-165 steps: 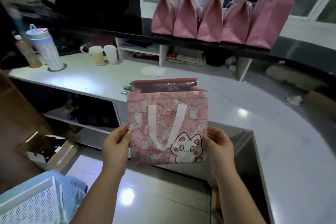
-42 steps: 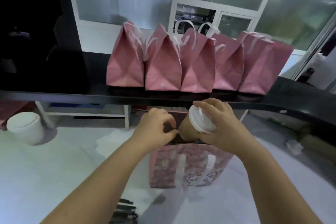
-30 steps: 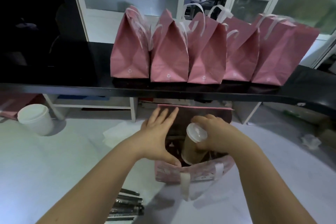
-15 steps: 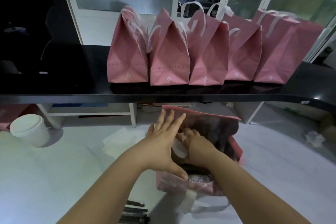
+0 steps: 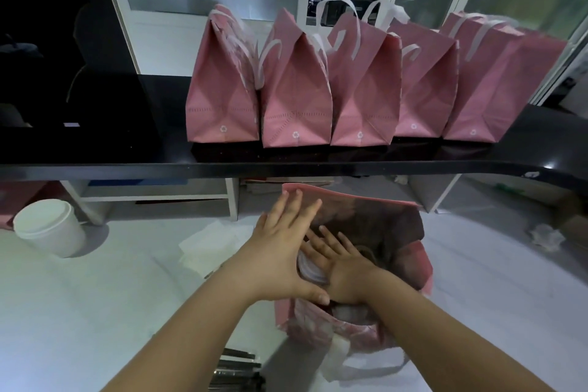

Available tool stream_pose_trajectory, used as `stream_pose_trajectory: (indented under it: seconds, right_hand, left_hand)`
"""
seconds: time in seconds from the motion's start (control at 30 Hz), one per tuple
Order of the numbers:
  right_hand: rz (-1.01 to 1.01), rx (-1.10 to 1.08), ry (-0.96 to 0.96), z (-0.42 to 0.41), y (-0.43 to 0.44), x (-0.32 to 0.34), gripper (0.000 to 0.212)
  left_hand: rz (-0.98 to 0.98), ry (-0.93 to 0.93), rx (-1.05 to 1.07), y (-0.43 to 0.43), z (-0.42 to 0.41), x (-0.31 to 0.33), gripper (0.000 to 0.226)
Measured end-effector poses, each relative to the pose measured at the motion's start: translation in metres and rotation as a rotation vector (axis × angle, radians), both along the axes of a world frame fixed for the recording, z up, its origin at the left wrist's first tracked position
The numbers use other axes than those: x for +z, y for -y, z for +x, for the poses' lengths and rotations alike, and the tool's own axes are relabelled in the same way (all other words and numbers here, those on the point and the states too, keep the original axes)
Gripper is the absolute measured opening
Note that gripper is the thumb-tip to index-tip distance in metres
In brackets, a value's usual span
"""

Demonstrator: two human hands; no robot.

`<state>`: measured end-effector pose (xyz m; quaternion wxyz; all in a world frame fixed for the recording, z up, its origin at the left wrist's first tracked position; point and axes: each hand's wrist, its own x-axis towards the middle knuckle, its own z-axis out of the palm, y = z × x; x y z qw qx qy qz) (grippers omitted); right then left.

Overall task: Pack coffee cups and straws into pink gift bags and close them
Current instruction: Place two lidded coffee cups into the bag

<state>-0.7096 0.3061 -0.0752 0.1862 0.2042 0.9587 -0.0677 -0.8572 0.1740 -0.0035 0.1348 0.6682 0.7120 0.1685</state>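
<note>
An open pink gift bag (image 5: pixel 350 199) with a dark foil lining stands on the white counter, its white handle hanging at the front. My left hand (image 5: pixel 280 251) lies flat against the bag's left side, fingers spread and thumb over the front rim. My right hand (image 5: pixel 345 267) reaches inside the bag with fingers stretched out, resting on a coffee cup of which only the white lid (image 5: pixel 308 269) shows. No straw is in sight in the bag.
Several closed pink bags (image 5: pixel 296 99) stand in a row on the black upper shelf (image 5: pixel 95 165). A white lidded cup (image 5: pixel 47 229) stands far left, napkins (image 5: pixel 206 245) lie beside the bag, and dark packets (image 5: pixel 235 369) lie at the near edge. Crumpled paper (image 5: pixel 544 237) lies right.
My right hand carried the cup over the bag and lowered it inside; its fingers have now stretched out over the lid. My left hand stays spread against the bag's side.
</note>
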Motion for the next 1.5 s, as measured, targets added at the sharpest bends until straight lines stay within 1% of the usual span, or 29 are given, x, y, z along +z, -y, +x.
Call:
stream_pose_trajectory:
  seconds: [0.07, 0.1, 0.17, 0.2, 0.27, 0.33, 0.4, 0.47, 0.57, 0.67, 0.77, 0.83, 0.93, 1.03, 1.13, 1.27, 1.3, 1.37, 1.5]
  right_hand:
    - [-0.07, -0.032, -0.015, -0.006, -0.001, 0.028, 0.086]
    - [-0.112, -0.056, -0.054, -0.007, -0.001, 0.047, 0.079]
    - [-0.21, -0.125, -0.181, -0.008, 0.001, 0.086, 0.055]
    - [-0.219, -0.139, -0.248, -0.01, 0.004, 0.104, 0.043]
    - [-0.122, -0.141, -0.37, -0.021, 0.014, 0.135, 0.029]
    - [0.007, -0.137, -0.477, -0.048, 0.025, 0.154, 0.029]
    - [0.095, -0.088, -0.535, -0.085, 0.038, 0.161, 0.038]
    - [0.12, -0.01, -0.551, -0.128, 0.054, 0.161, 0.041]
    - [0.079, 0.105, -0.536, -0.19, 0.081, 0.151, 0.039]
    - [0.056, 0.22, -0.53, -0.249, 0.115, 0.13, 0.043]
    - [0.144, 0.376, -0.491, -0.31, 0.154, 0.104, 0.045]
    - [0.153, 0.44, -0.44, -0.351, 0.18, 0.087, 0.046]
    - [0.108, 0.471, -0.375, -0.402, 0.212, 0.065, 0.053]
    - [0.072, 0.449, -0.382, -0.441, 0.227, 0.046, 0.058]
    - [0.13, 0.418, -0.309, -0.473, 0.229, 0.031, 0.066]
    - [0.228, 0.376, -0.149, -0.494, 0.226, 0.01, 0.087]
    - [0.257, 0.377, -0.149, -0.495, 0.226, 0.006, 0.089]
    - [0.3, 0.405, -0.183, -0.491, 0.227, 0.001, 0.085]
    - [0.22, 0.441, -0.262, -0.463, 0.222, 0.019, 0.083]
  left_hand:
    - [0.058, -0.021, 0.036, 0.001, -0.006, 0.006, 0.116]
    - [0.1, -0.037, 0.052, 0.001, -0.01, 0.011, 0.105]
    - [0.181, -0.052, 0.09, 0.003, -0.021, 0.025, 0.083]
    - [0.218, -0.049, 0.118, 0.005, -0.028, 0.033, 0.074]
    - [0.279, -0.07, 0.191, 0.013, -0.046, 0.046, 0.062]
    - [0.316, -0.131, 0.277, 0.024, -0.068, 0.058, 0.053]
    - [0.333, -0.196, 0.363, 0.04, -0.096, 0.066, 0.047]
    - [0.315, -0.24, 0.458, 0.061, -0.127, 0.069, 0.043]
    - [0.263, -0.264, 0.612, 0.105, -0.175, 0.062, 0.035]
    - [0.167, -0.289, 0.737, 0.158, -0.22, 0.042, 0.037]
    - [0.077, -0.252, 0.849, 0.206, -0.258, 0.016, 0.044]
    - [0.04, -0.22, 0.91, 0.23, -0.28, 0.001, 0.05]
    - [0.003, -0.192, 0.948, 0.253, -0.307, -0.017, 0.054]
    - [-0.03, -0.15, 0.973, 0.263, -0.328, -0.031, 0.054]
    - [-0.034, -0.114, 0.995, 0.268, -0.343, -0.041, 0.055]
    - [-0.039, -0.099, 0.996, 0.269, -0.359, -0.049, 0.055]
    - [-0.042, -0.104, 0.992, 0.268, -0.363, -0.05, 0.055]
    - [-0.045, -0.119, 0.978, 0.267, -0.368, -0.05, 0.055]
    - [0.018, -0.14, 0.946, 0.258, -0.372, -0.033, 0.051]
